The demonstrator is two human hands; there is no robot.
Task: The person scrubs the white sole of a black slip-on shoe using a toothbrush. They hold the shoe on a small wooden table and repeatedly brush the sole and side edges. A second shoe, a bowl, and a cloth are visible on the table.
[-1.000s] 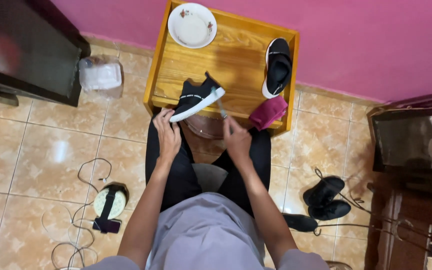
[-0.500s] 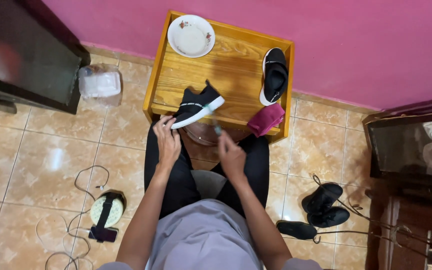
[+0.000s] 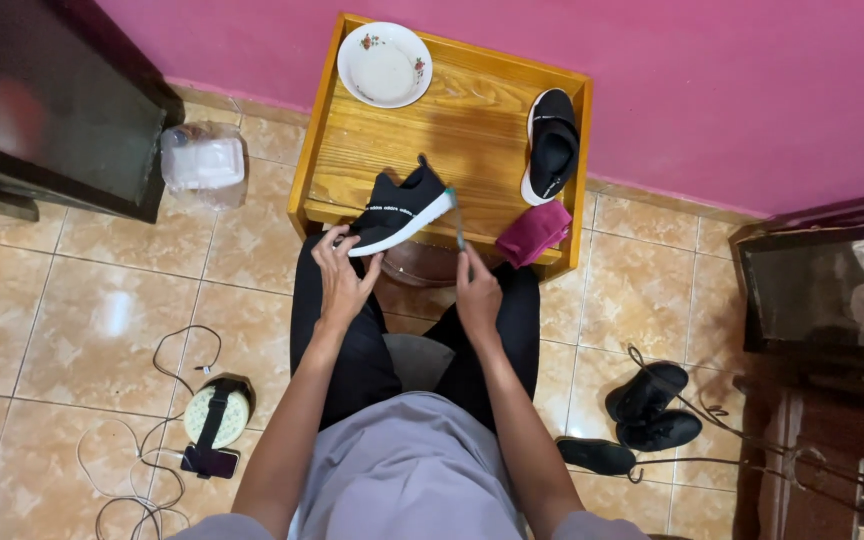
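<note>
I sit in front of a low yellow wooden table (image 3: 472, 125). My left hand (image 3: 340, 280) grips the toe of a black sneaker with a white sole (image 3: 399, 210), tilted over the table's near edge. My right hand (image 3: 476, 295) holds a thin toothbrush-like brush (image 3: 458, 220) pointing up, its tip just beside the sneaker's heel. A second black shoe (image 3: 554, 145) lies on the table's right side. A folded magenta cloth (image 3: 532, 233) rests at the near right edge.
A white plate (image 3: 385, 63) sits at the table's far left corner. A clear plastic container (image 3: 202, 160) stands on the tiled floor to the left, cables and a phone (image 3: 210, 460) at lower left. Black shoes (image 3: 652, 405) lie at right by dark furniture (image 3: 822, 300).
My right hand has drawn the brush away from the sneaker's sole and now holds it upright beside the heel. The left hand keeps its hold on the toe.
</note>
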